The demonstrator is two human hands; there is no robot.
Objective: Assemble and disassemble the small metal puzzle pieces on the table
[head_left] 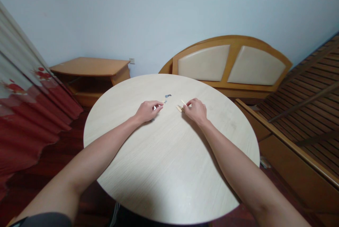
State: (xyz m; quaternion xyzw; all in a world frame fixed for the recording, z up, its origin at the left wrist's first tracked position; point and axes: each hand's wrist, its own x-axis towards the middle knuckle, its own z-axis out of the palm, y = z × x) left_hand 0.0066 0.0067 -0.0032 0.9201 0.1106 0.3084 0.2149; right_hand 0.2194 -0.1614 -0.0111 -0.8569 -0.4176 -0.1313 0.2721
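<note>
My left hand (147, 110) rests on the round pale wooden table (169, 170), fingers curled in a pinch on a small thing I cannot make out. My right hand (195, 109) lies a little to the right, fingers closed around small light wooden pieces (180, 107) that stick out to its left. Between and just beyond the hands lies a little cluster of several small dark metal bits (167, 96) on the tabletop.
A wooden side cabinet (92, 73) stands at the back left against the pale wall. A padded headboard (230, 64) leans behind the table. A slatted bed frame (304, 114) is on the right. A red patterned curtain (29, 114) hangs at the left.
</note>
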